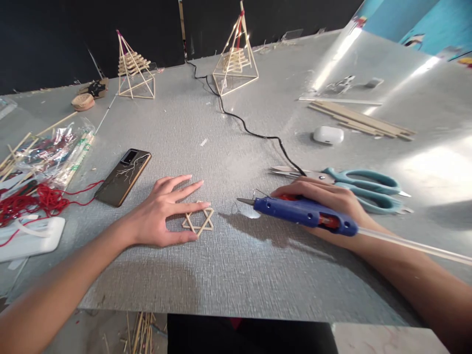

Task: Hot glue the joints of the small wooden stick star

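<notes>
A small six-pointed star of thin wooden sticks [201, 230] lies flat on the grey table. My left hand [162, 211] rests around its left side, thumb at the near point and index finger across the far edge, holding it between them; the other fingers are stretched out. In my right hand [324, 196] is a blue hot glue gun [287, 210], its nozzle pointing left toward the star but apart from it. A clear glue stick [413, 244] sticks out of its back end. Blue-handled scissors [363, 183] lie just beyond my right hand.
A phone [123, 178], red yarn [47, 199] and plastic-wrapped sticks [55, 152] lie left. Two stick pyramids [134, 73] stand at the back. A black cord [250, 130] crosses the middle. A white earbud case [328, 134] and flat wooden strips [361, 120] lie right.
</notes>
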Demonstrator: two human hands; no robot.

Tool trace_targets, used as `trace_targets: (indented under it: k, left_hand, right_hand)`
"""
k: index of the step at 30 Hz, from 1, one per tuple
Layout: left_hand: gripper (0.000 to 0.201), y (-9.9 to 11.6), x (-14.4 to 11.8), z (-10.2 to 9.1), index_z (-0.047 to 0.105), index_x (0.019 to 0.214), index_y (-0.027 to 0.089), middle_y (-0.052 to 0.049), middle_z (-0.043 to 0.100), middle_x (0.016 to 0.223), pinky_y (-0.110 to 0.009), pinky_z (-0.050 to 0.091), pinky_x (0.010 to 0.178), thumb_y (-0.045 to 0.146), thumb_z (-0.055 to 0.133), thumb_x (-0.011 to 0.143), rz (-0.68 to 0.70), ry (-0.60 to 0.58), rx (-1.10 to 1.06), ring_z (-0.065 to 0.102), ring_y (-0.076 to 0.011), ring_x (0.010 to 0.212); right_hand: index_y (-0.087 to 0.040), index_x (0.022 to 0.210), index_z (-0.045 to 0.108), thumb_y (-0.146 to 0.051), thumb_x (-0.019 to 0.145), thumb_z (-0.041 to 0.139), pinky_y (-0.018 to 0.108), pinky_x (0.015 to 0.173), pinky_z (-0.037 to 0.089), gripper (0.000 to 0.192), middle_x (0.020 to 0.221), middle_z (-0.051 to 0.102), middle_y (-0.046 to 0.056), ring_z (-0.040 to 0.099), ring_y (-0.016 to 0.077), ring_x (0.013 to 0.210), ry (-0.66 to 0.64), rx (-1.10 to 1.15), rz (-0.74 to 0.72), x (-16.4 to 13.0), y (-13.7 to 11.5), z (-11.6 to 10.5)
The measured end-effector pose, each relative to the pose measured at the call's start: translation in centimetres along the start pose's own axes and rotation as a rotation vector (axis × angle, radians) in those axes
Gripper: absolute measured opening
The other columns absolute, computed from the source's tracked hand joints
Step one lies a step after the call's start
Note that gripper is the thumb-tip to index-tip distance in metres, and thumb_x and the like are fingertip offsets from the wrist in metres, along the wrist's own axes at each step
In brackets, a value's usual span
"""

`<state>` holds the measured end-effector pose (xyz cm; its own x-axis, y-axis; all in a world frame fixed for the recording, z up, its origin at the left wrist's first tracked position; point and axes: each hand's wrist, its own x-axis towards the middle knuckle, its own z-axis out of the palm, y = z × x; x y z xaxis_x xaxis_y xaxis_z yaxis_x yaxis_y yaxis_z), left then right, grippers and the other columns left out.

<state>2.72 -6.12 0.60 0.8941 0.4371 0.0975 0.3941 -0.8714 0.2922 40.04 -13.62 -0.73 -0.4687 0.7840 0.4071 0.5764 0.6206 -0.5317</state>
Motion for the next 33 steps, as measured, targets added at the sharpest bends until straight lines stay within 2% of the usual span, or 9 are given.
trace_targets:
  k: [16,33]
  left_hand:
    - [0.064,0.1,0.12,-0.03,0.053,0.147,0.04,-0.004,0.033,0.167,-0.062,0.023,0.119,0.064,0.066,0.089,-0.002,-0.006,0.009,0.024,-0.0362,0.155]
    - [0.067,-0.05,0.05,0.05,0.05,0.149,0.039,-0.005,0.033,0.167,-0.062,0.022,0.119,0.064,0.066,0.089,0.005,-0.003,0.005,0.026,-0.037,0.155]
  right_hand:
    - [-0.022,0.118,0.062,-0.042,0.098,0.057,0.035,0.073,0.048,0.029,0.098,0.069,0.009,0.064,0.0233,0.086,-0.008,0.005,-0.005,-0.4,0.44,0.26]
    - [-0.024,0.119,0.061,-0.05,0.099,0.055,0.038,0.074,0.047,0.033,0.099,0.069,0.009,0.064,0.0249,0.088,-0.027,0.003,0.04,-0.42,0.06,0.11]
